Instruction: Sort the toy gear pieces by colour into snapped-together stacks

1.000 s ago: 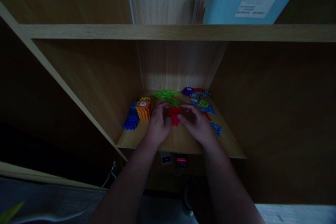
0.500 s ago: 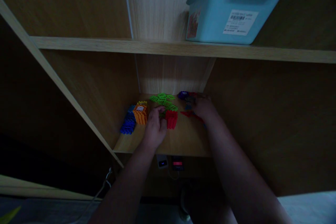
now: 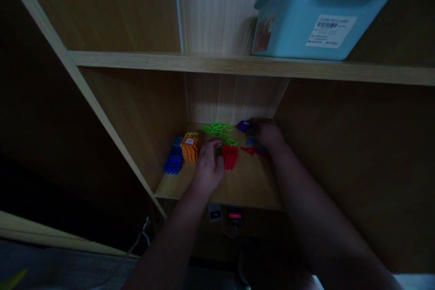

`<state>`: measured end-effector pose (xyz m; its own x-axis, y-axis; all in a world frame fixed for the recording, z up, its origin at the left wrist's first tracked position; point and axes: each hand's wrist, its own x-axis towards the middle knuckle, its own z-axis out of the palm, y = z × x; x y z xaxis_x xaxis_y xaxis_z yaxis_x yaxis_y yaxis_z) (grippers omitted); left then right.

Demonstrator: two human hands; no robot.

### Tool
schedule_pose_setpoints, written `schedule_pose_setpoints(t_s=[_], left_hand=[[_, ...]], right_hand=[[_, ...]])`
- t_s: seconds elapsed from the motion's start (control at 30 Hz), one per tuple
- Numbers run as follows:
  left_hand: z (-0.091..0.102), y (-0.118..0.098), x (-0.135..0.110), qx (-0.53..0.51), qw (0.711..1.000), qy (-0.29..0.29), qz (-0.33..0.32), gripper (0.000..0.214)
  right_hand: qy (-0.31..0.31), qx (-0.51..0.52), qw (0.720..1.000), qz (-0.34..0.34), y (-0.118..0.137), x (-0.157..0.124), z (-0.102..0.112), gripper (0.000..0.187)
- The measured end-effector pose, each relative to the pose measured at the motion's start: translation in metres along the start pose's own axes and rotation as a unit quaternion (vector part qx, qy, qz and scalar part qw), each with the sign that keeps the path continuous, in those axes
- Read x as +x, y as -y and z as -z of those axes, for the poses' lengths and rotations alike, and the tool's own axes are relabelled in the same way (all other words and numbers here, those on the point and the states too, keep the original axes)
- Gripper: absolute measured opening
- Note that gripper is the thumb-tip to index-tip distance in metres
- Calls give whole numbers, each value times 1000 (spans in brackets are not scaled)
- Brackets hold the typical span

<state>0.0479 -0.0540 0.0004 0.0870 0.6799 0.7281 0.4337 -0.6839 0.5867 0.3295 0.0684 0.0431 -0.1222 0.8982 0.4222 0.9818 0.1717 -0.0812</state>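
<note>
Inside the lower shelf compartment, my left hand (image 3: 208,165) rests between a stack of orange pieces (image 3: 190,148) and a stack of red pieces (image 3: 230,157). Its thumb and fingers are apart beside the red stack, and I see nothing held. Loose bright green lattice pieces (image 3: 217,130) lie just beyond its fingertips. Further back on the right, my right hand (image 3: 268,135) reaches in among a purple bundle (image 3: 245,125), blue pieces (image 3: 252,142) and flat red pieces (image 3: 249,150). Shadow hides its fingers, so any grip is unclear. Blue stacked pieces (image 3: 174,163) lie at the left wall.
A light blue plastic bin (image 3: 295,31) with a label stands on the upper shelf (image 3: 163,60). Wooden side walls flank the compartment. Below the shelf are two small devices with lit displays, one grey (image 3: 215,213), one dark (image 3: 235,216). A white cable (image 3: 145,226) hangs at lower left.
The view has shifted, so everything sits slightly further right. My right hand has moved slightly among the pieces at the back right, and the red pieces there look rearranged. My left hand keeps its place.
</note>
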Motion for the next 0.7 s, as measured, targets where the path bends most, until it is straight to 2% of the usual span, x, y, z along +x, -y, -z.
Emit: schedule_pose_setpoints(t_s=[0.07, 0.17, 0.23, 0.33, 0.4, 0.5, 0.57, 0.7], left_hand=[[1, -1, 0, -1, 1000, -3, 0, 45], [3, -3, 0, -3, 1000, -13, -3, 44], [5, -4, 1, -3, 1000, -17, -9, 38], [8, -7, 0, -14, 1000, -20, -18, 26], [10, -10, -2, -29, 999, -20, -20, 28], [15, -16, -7, -45, 998, -25, -20, 36], [18, -19, -9, -54, 998, -29, -18, 37], [16, -17, -9, -100, 994, -44, 8, 33]], right_hand=[[-55, 14, 998, -2, 6, -1, 16, 38], [-161, 115, 980, 8, 29, -17, 45, 26], [-222, 212, 952, 19, 53, -38, 64, 15], [-265, 294, 915, 73, 93, -80, 81, 22], [-278, 271, 911, 139, 114, -106, 83, 18], [-271, 254, 902, 219, 132, -133, 73, 26], [-271, 258, 899, 226, 137, -141, 63, 29], [-252, 271, 902, 222, 142, -144, 49, 24]])
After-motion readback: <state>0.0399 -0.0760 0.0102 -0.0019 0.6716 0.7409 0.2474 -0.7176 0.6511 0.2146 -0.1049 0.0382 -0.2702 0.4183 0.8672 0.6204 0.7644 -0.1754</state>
